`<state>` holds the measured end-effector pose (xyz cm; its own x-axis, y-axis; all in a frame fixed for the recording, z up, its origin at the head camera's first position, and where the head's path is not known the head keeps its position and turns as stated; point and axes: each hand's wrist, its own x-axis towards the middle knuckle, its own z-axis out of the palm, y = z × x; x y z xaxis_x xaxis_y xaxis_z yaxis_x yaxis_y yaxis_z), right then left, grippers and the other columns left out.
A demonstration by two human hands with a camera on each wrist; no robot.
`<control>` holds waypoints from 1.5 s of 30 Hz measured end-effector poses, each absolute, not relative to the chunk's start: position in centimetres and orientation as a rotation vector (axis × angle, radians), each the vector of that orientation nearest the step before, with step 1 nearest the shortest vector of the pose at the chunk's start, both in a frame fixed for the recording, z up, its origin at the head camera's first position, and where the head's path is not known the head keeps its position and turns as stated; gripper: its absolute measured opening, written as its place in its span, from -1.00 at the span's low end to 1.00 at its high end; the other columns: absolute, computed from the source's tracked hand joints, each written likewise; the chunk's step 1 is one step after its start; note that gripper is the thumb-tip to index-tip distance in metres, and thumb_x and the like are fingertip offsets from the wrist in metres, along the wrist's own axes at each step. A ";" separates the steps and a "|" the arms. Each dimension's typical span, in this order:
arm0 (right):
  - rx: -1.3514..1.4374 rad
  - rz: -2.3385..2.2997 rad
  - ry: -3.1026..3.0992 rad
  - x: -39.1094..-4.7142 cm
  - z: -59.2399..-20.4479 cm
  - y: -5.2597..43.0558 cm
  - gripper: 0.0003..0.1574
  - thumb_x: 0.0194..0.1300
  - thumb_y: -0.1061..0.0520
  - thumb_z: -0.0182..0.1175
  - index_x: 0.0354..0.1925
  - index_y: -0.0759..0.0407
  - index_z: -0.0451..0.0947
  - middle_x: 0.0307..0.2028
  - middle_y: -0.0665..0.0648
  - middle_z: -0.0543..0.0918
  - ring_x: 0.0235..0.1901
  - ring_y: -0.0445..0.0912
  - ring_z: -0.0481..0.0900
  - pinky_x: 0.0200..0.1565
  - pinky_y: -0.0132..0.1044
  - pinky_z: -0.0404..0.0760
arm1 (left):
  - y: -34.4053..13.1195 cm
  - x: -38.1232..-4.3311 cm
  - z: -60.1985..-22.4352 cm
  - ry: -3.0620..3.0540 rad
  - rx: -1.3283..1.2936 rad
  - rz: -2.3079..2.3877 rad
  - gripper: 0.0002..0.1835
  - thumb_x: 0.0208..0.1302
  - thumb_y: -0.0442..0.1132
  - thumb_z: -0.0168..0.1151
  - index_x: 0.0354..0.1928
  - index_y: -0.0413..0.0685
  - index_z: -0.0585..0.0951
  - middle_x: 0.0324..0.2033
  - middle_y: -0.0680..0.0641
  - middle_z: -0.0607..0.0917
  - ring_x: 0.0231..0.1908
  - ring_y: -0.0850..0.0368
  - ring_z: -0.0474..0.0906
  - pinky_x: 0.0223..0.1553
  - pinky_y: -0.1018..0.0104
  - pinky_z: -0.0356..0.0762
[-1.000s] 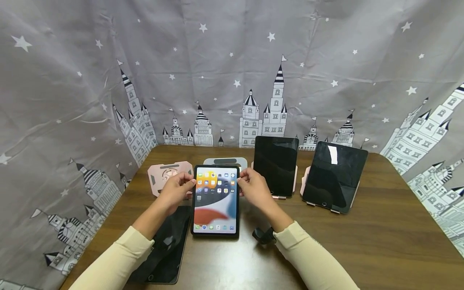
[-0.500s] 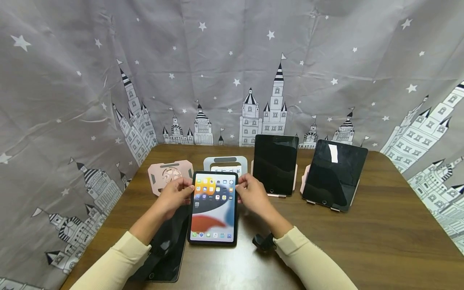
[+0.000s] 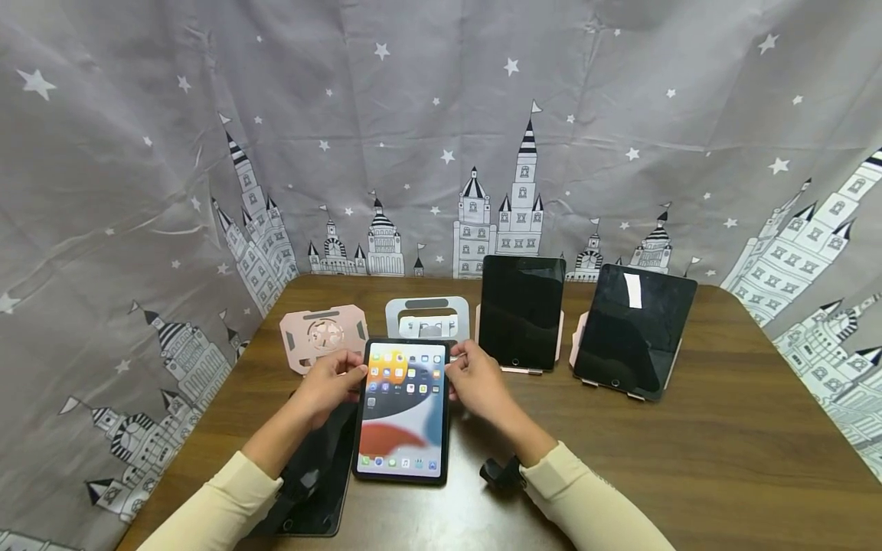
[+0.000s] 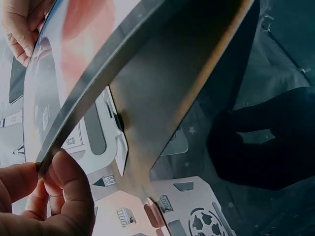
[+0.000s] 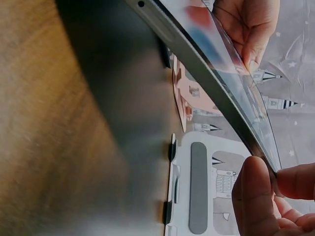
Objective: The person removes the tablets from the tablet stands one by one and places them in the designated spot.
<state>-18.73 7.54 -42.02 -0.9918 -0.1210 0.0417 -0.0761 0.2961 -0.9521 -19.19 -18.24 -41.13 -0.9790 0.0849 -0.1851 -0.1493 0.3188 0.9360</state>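
In the lower centre of the head view, the left hand (image 3: 332,380) and right hand (image 3: 475,378) pinch opposite upper edges of the lit black-framed tablet (image 3: 403,409). Its long axis runs toward the person, above the brown wooden bench (image 3: 689,459), both hands equally near.

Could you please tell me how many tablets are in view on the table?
4: a lit tablet held in both hands, a dark tablet flat under the left arm, and two dark tablets propped on stands behind.
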 end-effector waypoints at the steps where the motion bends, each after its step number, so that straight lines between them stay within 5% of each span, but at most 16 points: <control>1: -0.188 -1.831 2.495 -18.7 -42.1 7.6 -0.79 0.34 0.33 0.11 -0.04 0.32 0.42 -0.48 0.15 0.59 -0.53 0.26 0.64 -0.54 -0.23 0.63 | -18.2 -19.1 -41.2 2.388 -0.057 1.716 -0.85 0.47 -0.34 0.09 -0.09 -0.34 0.50 -0.27 -0.18 0.58 -0.29 0.01 0.56 -0.29 0.19 0.62; 11: -0.210 -1.867 2.410 -18.0 -43.3 7.5 -0.81 0.32 0.38 0.06 -0.08 0.37 0.38 -0.53 0.15 0.57 -0.63 0.14 0.61 -0.50 0.01 0.67 | -18.3 -18.2 -41.7 2.400 -0.081 1.644 -0.86 0.45 -0.36 0.09 -0.08 -0.33 0.50 -0.29 -0.18 0.61 -0.33 0.01 0.54 -0.34 0.19 0.62; 23: -0.246 -1.878 2.312 -17.4 -44.9 7.3 -0.77 0.31 0.41 0.05 -0.06 0.41 0.32 -0.64 0.14 0.53 -0.75 -0.15 0.50 -0.70 -0.39 0.45 | -18.4 -17.4 -42.9 2.390 -0.108 1.588 -0.89 0.44 -0.42 0.05 -0.09 -0.35 0.47 -0.30 -0.18 0.59 -0.35 0.01 0.56 -0.38 0.15 0.63; 45: -0.179 -1.858 2.165 -16.8 -46.4 7.3 -0.83 0.28 0.44 0.05 -0.18 0.37 0.28 -0.56 0.13 0.51 -0.70 -0.16 0.48 -0.60 -0.32 0.60 | -18.1 -16.1 -43.3 2.591 -0.006 1.294 -0.88 0.36 -0.47 0.12 -0.11 -0.33 0.56 -0.31 -0.12 0.56 -0.37 0.05 0.52 -0.42 0.19 0.62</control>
<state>-16.84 7.31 -46.36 -0.9524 -0.2749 -0.1318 0.0887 0.1640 -0.9825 -16.06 -18.06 -43.28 -0.9701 0.1049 -0.2189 -0.1120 0.6067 0.7870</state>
